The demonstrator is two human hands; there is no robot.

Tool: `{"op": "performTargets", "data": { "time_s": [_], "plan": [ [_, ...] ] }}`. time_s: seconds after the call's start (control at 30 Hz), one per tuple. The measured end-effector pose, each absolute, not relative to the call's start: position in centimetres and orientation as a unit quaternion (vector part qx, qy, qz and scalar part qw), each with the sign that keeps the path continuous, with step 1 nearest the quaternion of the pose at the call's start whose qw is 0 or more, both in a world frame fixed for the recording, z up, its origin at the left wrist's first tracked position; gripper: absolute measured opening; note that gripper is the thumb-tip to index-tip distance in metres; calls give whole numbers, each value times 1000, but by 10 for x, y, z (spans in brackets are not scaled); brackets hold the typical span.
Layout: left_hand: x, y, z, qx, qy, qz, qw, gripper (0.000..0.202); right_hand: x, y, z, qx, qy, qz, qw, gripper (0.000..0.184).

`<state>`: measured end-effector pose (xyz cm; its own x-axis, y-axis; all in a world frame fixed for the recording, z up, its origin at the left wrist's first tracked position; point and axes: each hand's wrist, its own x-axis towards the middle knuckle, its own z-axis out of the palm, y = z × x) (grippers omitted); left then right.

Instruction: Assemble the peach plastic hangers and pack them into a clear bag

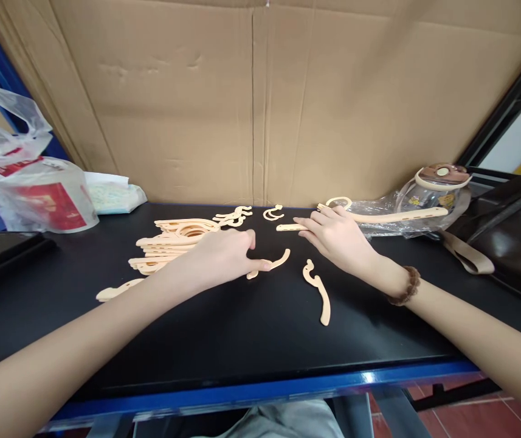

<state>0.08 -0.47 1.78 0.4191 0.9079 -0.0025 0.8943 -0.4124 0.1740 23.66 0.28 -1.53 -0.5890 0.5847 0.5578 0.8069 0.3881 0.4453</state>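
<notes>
Beige plastic hanger pieces lie on a black table [242,328]. My left hand [224,252] is curled, fingertips pinching one end of a curved hook piece [275,264]. My right hand [337,237] lies with fingers stretched out, its tips touching a short straight bar [290,227]. A long curved arm piece [397,215] with a ring end runs to the right behind that hand. Another curved piece [318,291] lies loose in front of my right wrist, which wears a brown bead bracelet. A stack of hanger pieces [173,240] sits left of my left hand.
Small hook parts [273,213] lie near the cardboard back wall [260,103]. A plastic bag with red print [36,194] and a tissue pack [112,194] stand at the left. A clear bag with a lidded bottle [438,182] and a dark shoulder bag [510,231] are at the right.
</notes>
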Motion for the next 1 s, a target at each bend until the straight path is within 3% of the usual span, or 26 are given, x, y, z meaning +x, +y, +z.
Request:
{"op": "performTargets", "data": {
  "time_s": [0.17, 0.3, 0.57, 0.8, 1.0],
  "plan": [
    [0, 0, 3, 854, 499, 38, 141, 28, 235, 2, -17, -455, -808, -334, 170, 27],
    [-2, 3, -1, 854, 502, 50, 126, 16, 236, 2, -16, -466, -794, -345, 182, 26],
    [5, 7, 5, 828, 481, 265, 114, 18, 238, 6, -21, -446, -814, -336, 163, 23],
    [13, 3, 18, 717, 406, 364, 435, 19, 234, 1, -15, -440, -817, -308, 209, 26],
    [13, -3, 22, 654, 389, 398, 512, 29, 230, -5, -10, -425, -828, -287, 226, 26]
  ]
}}
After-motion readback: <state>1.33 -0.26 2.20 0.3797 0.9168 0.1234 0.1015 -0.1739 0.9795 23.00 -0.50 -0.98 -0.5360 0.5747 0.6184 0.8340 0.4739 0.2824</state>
